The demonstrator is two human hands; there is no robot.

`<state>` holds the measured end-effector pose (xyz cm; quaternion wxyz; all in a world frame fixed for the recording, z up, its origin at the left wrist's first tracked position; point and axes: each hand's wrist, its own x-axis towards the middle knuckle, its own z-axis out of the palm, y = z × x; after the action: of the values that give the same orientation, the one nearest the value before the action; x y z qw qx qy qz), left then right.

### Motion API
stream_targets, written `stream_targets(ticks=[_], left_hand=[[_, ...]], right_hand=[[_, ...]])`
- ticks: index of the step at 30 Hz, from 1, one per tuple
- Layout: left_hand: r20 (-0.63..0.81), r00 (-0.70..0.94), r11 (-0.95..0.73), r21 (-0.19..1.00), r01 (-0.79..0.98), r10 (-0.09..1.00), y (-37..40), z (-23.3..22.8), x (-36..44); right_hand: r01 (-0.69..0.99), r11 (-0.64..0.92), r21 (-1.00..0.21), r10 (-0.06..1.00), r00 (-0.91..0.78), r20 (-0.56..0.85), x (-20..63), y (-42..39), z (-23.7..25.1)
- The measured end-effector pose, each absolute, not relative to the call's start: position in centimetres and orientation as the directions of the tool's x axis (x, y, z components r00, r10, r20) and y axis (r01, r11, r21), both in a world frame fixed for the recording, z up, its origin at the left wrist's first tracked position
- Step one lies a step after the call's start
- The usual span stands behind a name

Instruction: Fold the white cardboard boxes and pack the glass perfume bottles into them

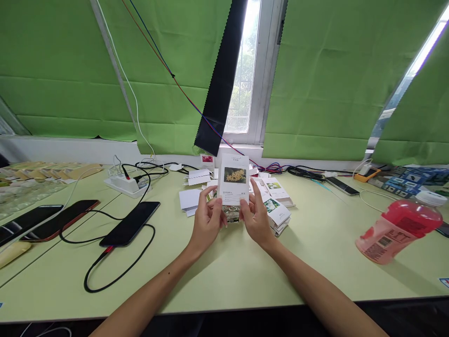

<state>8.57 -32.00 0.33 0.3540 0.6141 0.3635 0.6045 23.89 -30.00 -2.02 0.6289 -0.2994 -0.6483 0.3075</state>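
- Holding up a small white cardboard box with a yellow flower picture (234,180), both hands are above the middle of the pale green tabletop (228,276).
- The left hand (206,220) grips the left side of the box near the bottom, with the thumb on the front and the fingers (204,193) curled around the edge.
- The right hand (257,219) grips the right side of the box the same way, and its fingers (255,189) press on the front edge.
- The box stands upright in the air, with its picture side facing the camera.
- Something shiny and clear shows just under the box between the hands, but I cannot tell what it is.
- Just behind and to the right of the hands lies a pile of flat white flower cards and boxes (277,210).
- A few plain white folded papers (191,196) lie to the left of the pile.
- A black phone with a red and black cable (130,223) lies flat on the left side, well apart from the hands.
- Two more phones (45,220) lie further left, side by side.
- A white power strip (126,183) sits behind the phones with cables plugged in.
- A red drink bottle with a white cap (400,229) lies tipped on its side at the right.
- Green cloth (333,79) hangs over the windows behind the tabletop.
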Motion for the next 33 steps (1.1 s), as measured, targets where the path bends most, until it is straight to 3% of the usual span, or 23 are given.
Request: stream_targets(ticks=[6, 18, 24, 33], left_hand=[[0.486, -0.064, -0.482, 0.874, 0.062, 0.872, -31.6, 0.1, 8.4], [0.584, -0.029, -0.563, 0.795, 0.226, 0.812, -31.8, -0.5, 8.6], [0.628, -0.001, -0.594, 0.736, 0.326, 0.778, -31.8, -0.7, 8.4], [0.807, 0.133, -0.767, 0.475, 0.431, 0.575, -31.5, -0.8, 8.5]], right_hand=[[0.006, 0.618, -0.787, 0.787, -0.006, 0.617, 23.8, -29.7, -2.2], [0.262, 0.646, -0.716, 0.705, 0.152, 0.692, 23.9, -30.1, -1.1], [0.222, 0.663, -0.715, 0.689, 0.192, 0.699, 23.8, -30.4, -0.8], [0.15, 0.673, -0.724, 0.7, 0.186, 0.689, 23.5, -30.1, -1.2]])
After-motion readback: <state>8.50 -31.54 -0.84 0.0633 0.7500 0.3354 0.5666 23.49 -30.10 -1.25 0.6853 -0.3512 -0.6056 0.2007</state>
